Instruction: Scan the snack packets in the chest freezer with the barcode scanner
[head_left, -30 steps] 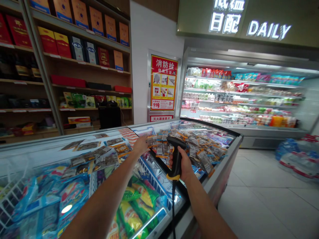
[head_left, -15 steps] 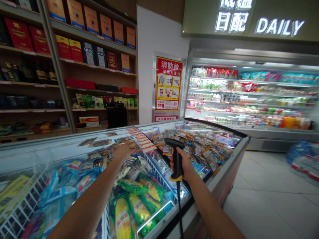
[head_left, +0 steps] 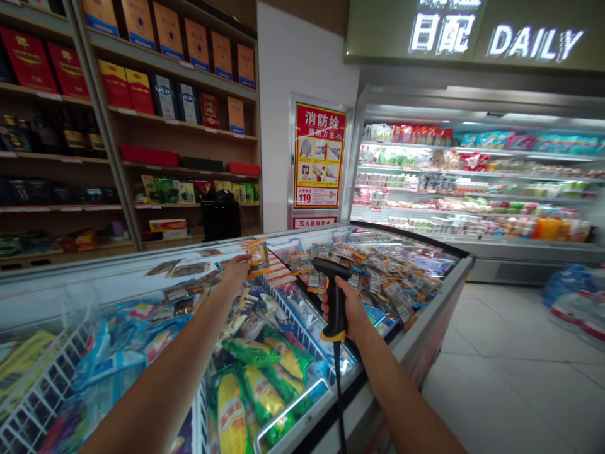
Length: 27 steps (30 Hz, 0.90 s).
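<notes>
My left hand [head_left: 235, 275] is closed on the edge of a small snack packet [head_left: 258, 257] with orange borders, raised above the left side of the freezer. My right hand [head_left: 352, 310] grips a black and yellow barcode scanner [head_left: 336, 302] by its handle; its head points left and its cable [head_left: 339, 397] hangs down. Behind the scanner, a pile of similar packets [head_left: 373, 271] lies on the freezer's glass lid. More packets [head_left: 189, 270] are scattered to the left of my left hand.
The chest freezer [head_left: 449, 299] holds white wire baskets [head_left: 293, 315] with corn packs [head_left: 258, 391] and blue bags [head_left: 118, 347]. Shelves of boxes [head_left: 203, 107] stand at the back left, a lit fridge [head_left: 472, 183] at the back right. Water bottles [head_left: 567, 287] stand on the floor at right.
My left hand has lifted a packet from among the scattered ones and moved it slightly up and to the right. The right hand with the scanner has barely moved.
</notes>
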{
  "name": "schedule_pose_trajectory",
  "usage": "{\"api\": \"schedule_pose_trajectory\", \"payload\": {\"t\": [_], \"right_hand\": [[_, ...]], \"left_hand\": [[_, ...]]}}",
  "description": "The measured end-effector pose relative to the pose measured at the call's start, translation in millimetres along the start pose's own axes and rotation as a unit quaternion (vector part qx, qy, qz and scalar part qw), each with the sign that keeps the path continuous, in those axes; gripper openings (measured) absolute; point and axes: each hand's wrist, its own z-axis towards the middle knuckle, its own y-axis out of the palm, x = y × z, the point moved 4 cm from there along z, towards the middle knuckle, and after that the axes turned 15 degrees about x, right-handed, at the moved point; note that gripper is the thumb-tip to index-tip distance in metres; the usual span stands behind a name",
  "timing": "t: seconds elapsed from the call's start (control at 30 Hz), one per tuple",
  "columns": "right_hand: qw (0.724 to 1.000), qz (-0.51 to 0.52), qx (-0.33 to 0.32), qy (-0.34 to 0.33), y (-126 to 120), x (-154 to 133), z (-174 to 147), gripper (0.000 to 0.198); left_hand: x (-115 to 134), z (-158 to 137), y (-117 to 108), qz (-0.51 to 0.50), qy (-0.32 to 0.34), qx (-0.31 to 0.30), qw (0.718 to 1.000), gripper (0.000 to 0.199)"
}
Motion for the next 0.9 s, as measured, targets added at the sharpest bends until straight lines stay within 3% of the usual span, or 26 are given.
{"api": "schedule_pose_trajectory", "payload": {"t": [0.07, 0.13, 0.23, 0.37, 0.53, 0.9], "right_hand": [[1.0, 0.003, -0.004, -0.004, -1, -1, 1, 0.028], [1.0, 0.006, -0.009, -0.011, -1, -1, 2, 0.027], [1.0, 0.014, -0.02, -0.017, -1, -1, 4, 0.027], [0.999, 0.019, -0.021, -0.021, -2, -1, 5, 0.03], [0.999, 0.021, -0.021, -0.015, -3, -1, 3, 0.03], [1.0, 0.006, -0.028, 0.007, -6, -1, 1, 0.03]], "left_hand": [[-3, -9, 14, -0.078, -0.092, -0.021, 0.992, 0.009], [-3, -18, 28, -0.109, -0.126, -0.044, 0.985, 0.011], [-1, -30, 46, -0.109, -0.129, -0.103, 0.98, 0.016], [-6, -37, 63, -0.125, -0.149, -0.135, 0.971, 0.006], [-22, -35, 78, -0.151, -0.174, -0.171, 0.958, 0.02], [-24, -29, 80, -0.156, -0.131, -0.174, 0.964, 0.012]]}}
